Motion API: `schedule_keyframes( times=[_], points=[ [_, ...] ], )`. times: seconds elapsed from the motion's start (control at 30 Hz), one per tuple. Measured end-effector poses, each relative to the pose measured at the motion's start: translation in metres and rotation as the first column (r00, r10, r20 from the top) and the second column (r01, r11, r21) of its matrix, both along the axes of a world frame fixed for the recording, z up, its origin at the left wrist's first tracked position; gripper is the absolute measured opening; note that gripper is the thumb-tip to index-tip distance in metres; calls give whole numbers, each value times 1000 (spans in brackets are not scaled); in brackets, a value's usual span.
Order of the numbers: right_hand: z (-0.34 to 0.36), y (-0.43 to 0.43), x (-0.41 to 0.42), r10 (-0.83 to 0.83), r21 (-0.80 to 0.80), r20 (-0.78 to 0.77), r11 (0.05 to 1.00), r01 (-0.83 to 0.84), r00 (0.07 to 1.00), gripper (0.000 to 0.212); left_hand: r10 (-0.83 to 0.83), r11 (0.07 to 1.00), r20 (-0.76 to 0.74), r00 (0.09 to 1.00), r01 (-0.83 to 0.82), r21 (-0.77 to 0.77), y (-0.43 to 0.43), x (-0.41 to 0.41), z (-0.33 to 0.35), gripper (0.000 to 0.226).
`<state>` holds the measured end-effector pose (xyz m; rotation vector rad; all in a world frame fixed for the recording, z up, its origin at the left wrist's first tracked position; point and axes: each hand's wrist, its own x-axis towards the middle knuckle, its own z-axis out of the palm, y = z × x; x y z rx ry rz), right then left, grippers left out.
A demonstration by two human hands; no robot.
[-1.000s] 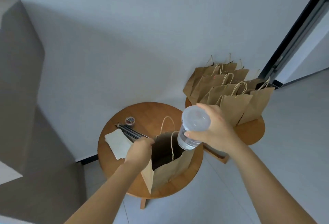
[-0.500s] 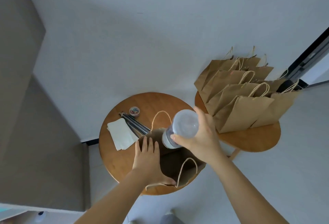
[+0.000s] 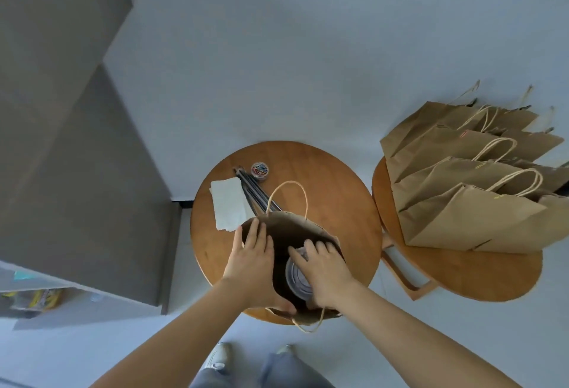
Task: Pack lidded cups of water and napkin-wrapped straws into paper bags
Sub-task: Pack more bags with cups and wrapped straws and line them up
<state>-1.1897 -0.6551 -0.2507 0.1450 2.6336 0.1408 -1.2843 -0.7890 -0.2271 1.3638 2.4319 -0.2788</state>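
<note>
An open paper bag [image 3: 291, 226] on the round wooden table [image 3: 338, 187] is spread by the left hand [image 3: 252, 261], fingers laid straight along its left wall. Inside the bag, the lidded cup [image 3: 296, 277] is gripped from above by the right hand [image 3: 323, 269], fingers curled.

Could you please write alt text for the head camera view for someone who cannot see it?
A person's right hand grips a lidded cup inside an open paper bag on a round wooden table; the left hand presses the bag's side.

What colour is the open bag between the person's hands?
Plain brown, like kraft paper; the open bag shows best in the head view, the only one.
</note>
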Motion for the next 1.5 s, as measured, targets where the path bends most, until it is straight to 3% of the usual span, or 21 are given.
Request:
schedule_keyframes(
  times=[0.17,0.43,0.5,0.57,0.67,0.77,0.87,0.93,1.0,1.1,1.17,1.27,1.37,1.5],
  points=[
    [-34,-2,-26,-108,-46,171,992,117,979,88,42,999,19,999,-42,-15,-2,3,-3,123],
    [-44,-7,-29,-130,-105,224,982,156,966,79,72,997,59,996,-73,23,0,-2,-1,110],
    [-27,-10,-32,-134,-187,116,970,154,984,64,74,986,102,992,-89,143,-1,-7,-3,93],
    [-6,-11,-34,-113,-315,-158,947,58,981,36,100,921,147,984,-147,360,-3,-14,-5,63],
    [24,-4,-37,-121,-405,-601,898,-171,790,25,231,728,281,931,-357,585,-6,-32,-12,34],
    [48,3,-53,-136,-384,-810,858,-341,571,30,350,581,449,822,-566,585,1,-57,-5,22],
    [59,9,-86,-150,-356,-862,859,-368,484,30,445,471,619,648,-757,453,8,-87,-7,17],
    [60,15,-115,-224,-432,-830,837,-335,511,23,482,442,687,544,-828,345,8,-112,-24,16],
    [59,23,-145,-335,-556,-722,802,-219,606,17,552,449,683,478,-861,239,5,-136,-47,19],
    [36,37,-204,-410,-598,-358,791,130,839,14,676,480,604,422,-874,73,0,-172,-91,24],
    [1,44,-234,-426,-544,-170,793,276,889,15,730,492,563,389,-870,-37,1,-185,-115,25],
    [-60,44,-267,-422,-494,58,776,393,905,15,779,428,560,283,-892,-144,11,-204,-152,25],
    [-110,42,-276,-487,-448,294,690,569,822,17,786,332,595,167,-926,-180,20,-216,-178,31],
    [-163,35,-279,-598,-364,355,619,696,718,17,788,334,594,161,-923,-192,27,-227,-208,23]
  ],
)
